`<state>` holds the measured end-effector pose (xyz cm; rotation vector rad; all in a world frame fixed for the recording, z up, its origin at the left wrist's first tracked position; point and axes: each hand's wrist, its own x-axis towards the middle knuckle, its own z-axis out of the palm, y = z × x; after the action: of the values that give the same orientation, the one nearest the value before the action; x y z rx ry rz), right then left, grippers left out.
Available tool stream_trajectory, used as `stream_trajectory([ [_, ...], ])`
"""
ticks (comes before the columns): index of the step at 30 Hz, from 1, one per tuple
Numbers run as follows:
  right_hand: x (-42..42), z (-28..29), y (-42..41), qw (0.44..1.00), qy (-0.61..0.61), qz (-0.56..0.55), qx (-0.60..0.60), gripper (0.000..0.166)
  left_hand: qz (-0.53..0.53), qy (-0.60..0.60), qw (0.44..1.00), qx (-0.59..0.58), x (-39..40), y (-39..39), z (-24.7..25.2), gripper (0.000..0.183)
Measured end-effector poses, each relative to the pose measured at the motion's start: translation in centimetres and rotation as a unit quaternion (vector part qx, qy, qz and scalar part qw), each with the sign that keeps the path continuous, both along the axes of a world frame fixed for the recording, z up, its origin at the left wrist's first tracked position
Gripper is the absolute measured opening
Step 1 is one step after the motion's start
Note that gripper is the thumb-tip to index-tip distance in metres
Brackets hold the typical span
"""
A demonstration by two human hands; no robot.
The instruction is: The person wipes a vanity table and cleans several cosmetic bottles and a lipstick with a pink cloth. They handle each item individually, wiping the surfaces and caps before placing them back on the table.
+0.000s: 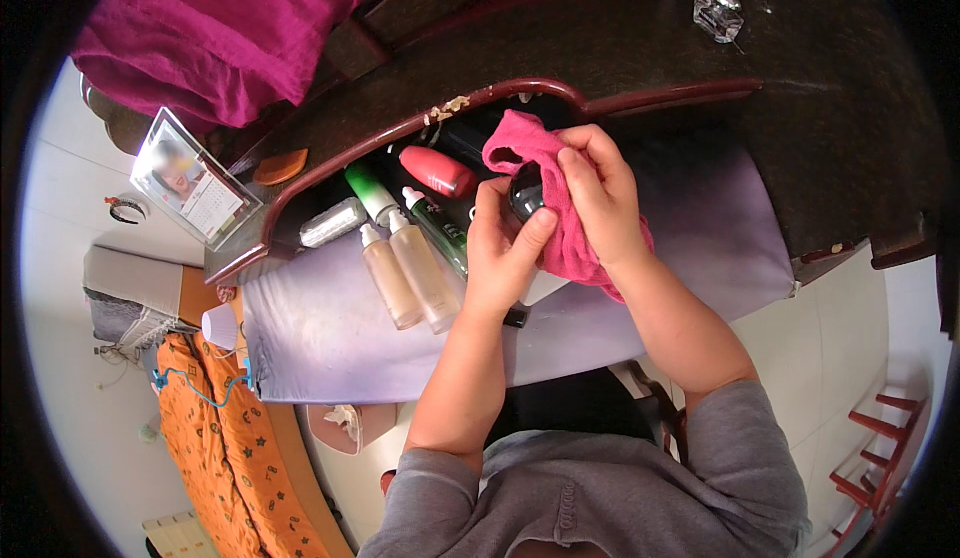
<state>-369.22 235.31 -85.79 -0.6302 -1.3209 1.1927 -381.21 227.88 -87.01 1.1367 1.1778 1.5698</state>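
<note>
My left hand (499, 254) grips a glossy black rounded object (527, 192), perhaps a bottle cap or jar; the rest of it is hidden by cloth and fingers. With my right hand (604, 198) I press a pink cloth (570, 246) against its side. Both hands are above a table with a lilac cover (315, 333). Left of my left hand lie two beige pump bottles (394, 280) (424, 269), a dark green bottle with a white top (442, 235) and a green-and-white bottle (371, 194). Behind them rests a red bottle (437, 171).
A clear container (332, 222) lies left of the bottles. The dark wooden raised shelf (622, 40) carries a glass bottle (718, 15), a wooden comb (281, 167) and an acrylic photo calendar (196, 183). A magenta cloth (217, 32) hangs at upper left. Below the table stands a waste bin (349, 429).
</note>
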Motion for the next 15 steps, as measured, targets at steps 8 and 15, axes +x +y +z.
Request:
stream_trajectory([
  [8,0.2,0.7,-0.1,0.966,-0.066,-0.005,0.252,0.023,-0.064,-0.238,0.961,-0.126,0.3,-0.2,1.3,0.065],
  [15,0.4,1.8,-0.1,0.951,-0.073,0.034,0.298,0.024,-0.225,-0.425,0.860,-0.170,-2.3,-0.4,-1.9,0.077],
])
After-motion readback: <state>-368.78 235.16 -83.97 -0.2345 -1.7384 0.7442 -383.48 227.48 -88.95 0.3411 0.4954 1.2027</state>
